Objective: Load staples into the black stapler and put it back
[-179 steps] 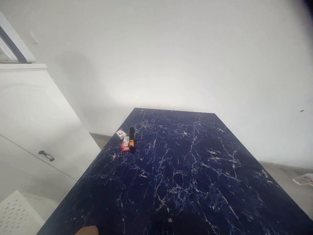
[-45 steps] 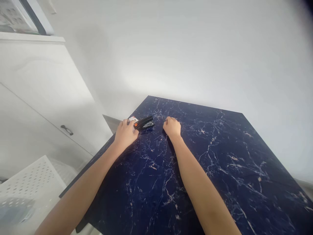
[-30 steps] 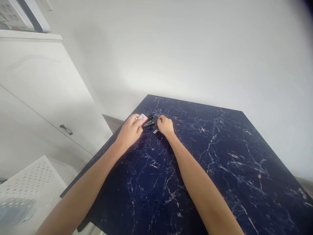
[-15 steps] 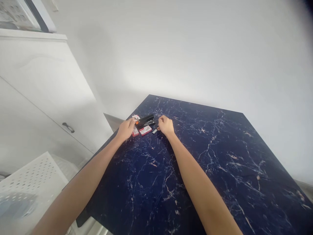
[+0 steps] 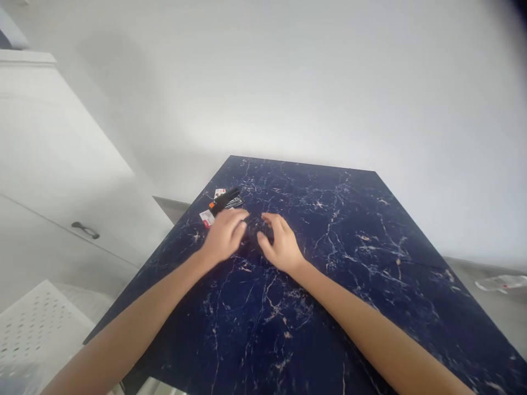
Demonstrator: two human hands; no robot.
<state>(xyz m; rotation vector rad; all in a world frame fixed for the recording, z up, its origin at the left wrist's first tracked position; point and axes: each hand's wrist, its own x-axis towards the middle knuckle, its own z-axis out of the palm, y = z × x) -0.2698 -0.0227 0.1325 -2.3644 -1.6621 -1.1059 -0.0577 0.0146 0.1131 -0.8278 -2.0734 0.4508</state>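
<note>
A black stapler [image 5: 225,201] with an orange patch lies tilted on the dark blue marbled table. Around it are small red-and-white boxes: one box [image 5: 219,192] behind it and another box [image 5: 207,218] in front at its left. My left hand [image 5: 225,235], slightly blurred, hovers just in front of the stapler and covers part of that group. Its thumb and fingers are apart, with nothing visible in them. To its right, my right hand [image 5: 280,244] has its thumb and fingers spread over the tabletop, also holding nothing I can see. The small grey strip does not show.
The table [image 5: 313,307] meets a pale wall at its far edge. White cabinet doors with a dark handle [image 5: 85,230] stand at the left, above a white perforated surface [image 5: 31,323]. A clear plastic item [image 5: 500,283] lies beyond the right edge.
My left hand has come away from the stapler's left end toward me and right. My right hand has drawn back nearer and opened. The view has swung to the right.
</note>
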